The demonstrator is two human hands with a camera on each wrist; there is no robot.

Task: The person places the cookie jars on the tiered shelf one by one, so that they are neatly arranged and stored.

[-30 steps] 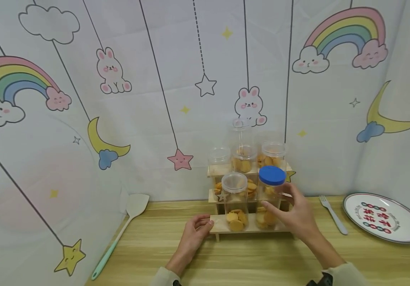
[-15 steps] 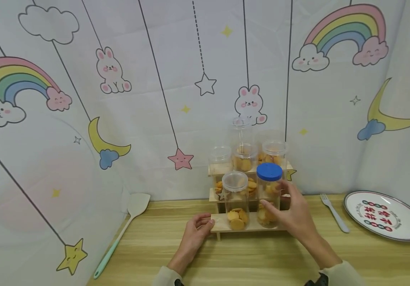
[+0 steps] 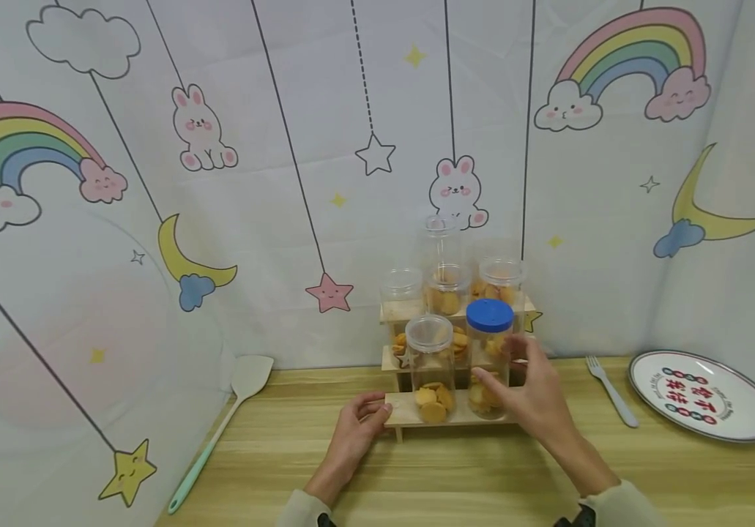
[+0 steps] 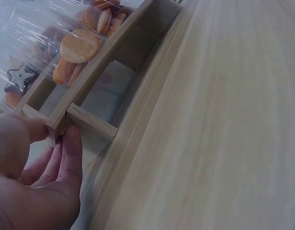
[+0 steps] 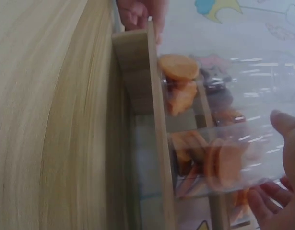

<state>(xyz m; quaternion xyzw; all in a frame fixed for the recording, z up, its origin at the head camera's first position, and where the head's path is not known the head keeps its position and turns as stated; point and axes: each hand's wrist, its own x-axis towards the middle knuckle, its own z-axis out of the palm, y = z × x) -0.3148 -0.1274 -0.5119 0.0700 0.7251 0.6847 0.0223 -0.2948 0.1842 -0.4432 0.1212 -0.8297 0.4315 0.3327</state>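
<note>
A tiered wooden rack (image 3: pixel 400 414) stands against the printed backdrop, loaded with clear jars of round orange biscuits. Its lower board is pinched at the left end by my left hand (image 3: pixel 353 437), thumb on top and fingers beneath in the left wrist view. My right hand (image 3: pixel 540 399) grips a clear jar with a blue lid (image 3: pixel 490 315), thumb at the front and fingers round the far right side. This jar is upright at the lower board, biscuits inside. To its left is another biscuit jar (image 3: pixel 431 369) with a clear lid.
Behind, more clear-lidded jars (image 3: pixel 448 291) fill the upper tiers. On the table (image 3: pixel 285 468) lie a spatula (image 3: pixel 219 435) at left, a fork (image 3: pixel 613 391) at right and a white oval plate (image 3: pixel 654 402) with red lettering farther right.
The blue-lidded jar has shifted slightly left along the lower board, with my right hand moving along. My left hand has kept its hold on the rack's end.
</note>
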